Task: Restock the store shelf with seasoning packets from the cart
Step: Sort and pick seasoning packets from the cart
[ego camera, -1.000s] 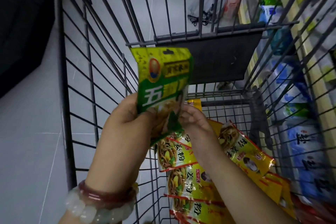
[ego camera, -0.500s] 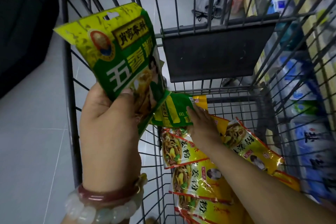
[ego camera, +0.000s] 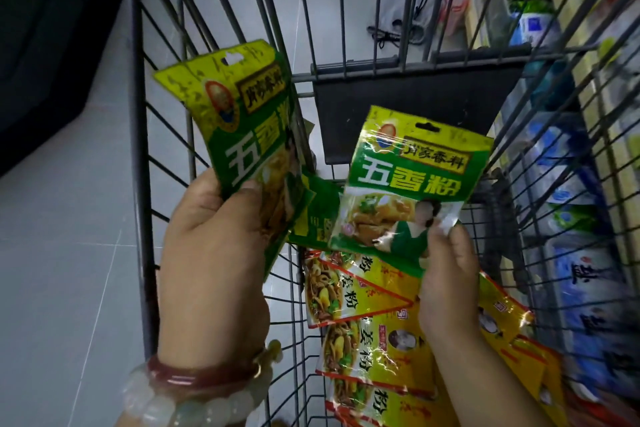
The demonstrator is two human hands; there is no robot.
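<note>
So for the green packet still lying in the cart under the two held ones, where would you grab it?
Probably by its left edge, coming from above. Only a strip of the lying green packet shows, between the packets held by the left hand and right hand; its right part is hidden behind the right-hand packet, so a thumb-and-finger pinch there seems easiest.

The packet in the upper left of the frame [ego camera: 242, 135] is green with a yellow-green top band and white and yellow characters — so is the packet at centre right [ego camera: 412, 184], which adds a black-on-yellow label strip. The packets lower in the frame [ego camera: 377, 350] are yellow, edged in red. The cart [ego camera: 138, 149] is grey wire with a black panel [ego camera: 415, 111]. At lower left sit a dark red bangle [ego camera: 201, 376] and a pale green-white bead bracelet [ego camera: 173, 406]. The floor [ego camera: 59, 253] is pale grey tile.
</note>
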